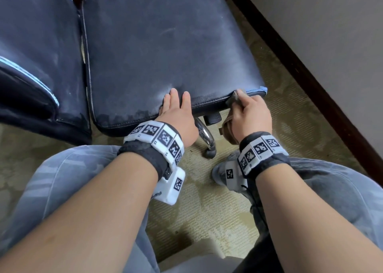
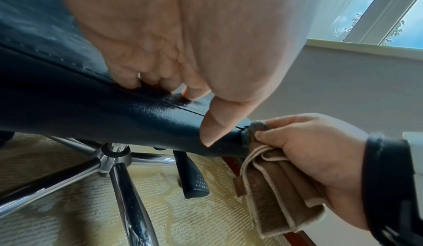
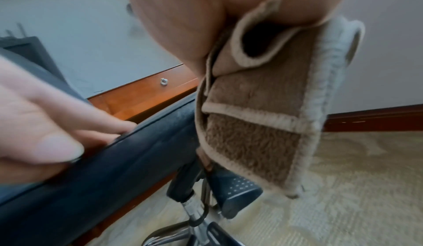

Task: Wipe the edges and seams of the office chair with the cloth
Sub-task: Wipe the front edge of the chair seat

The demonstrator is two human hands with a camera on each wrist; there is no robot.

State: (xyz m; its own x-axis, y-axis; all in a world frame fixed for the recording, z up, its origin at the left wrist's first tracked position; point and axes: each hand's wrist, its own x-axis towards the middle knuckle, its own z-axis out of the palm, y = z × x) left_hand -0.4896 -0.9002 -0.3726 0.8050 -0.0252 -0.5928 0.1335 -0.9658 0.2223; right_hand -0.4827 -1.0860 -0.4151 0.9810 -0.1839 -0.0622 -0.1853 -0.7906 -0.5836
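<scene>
The office chair's dark leather seat [image 1: 161, 51] fills the upper middle of the head view. My left hand [image 1: 176, 105] rests on its front edge with straight fingers flat on top and the thumb [image 2: 213, 126] down the front face. My right hand [image 1: 250, 111] grips a folded brown cloth [image 1: 229, 127] with a pale hem. It presses the cloth's top [image 2: 256, 126] onto the stitched seam near the seat's front right corner. The rest of the cloth [image 3: 258, 123] hangs below the seat edge [image 3: 114, 168].
A second dark padded chair [image 1: 37, 55] stands close on the left. Under the seat are the chrome star base [image 2: 114, 155] and a black lever [image 2: 192, 177]. A wall with a dark baseboard [image 1: 310, 82] runs along the right. Patterned carpet [image 1: 207, 210] lies below, with my grey-trousered knees and shoe [image 1: 221, 169] nearest me.
</scene>
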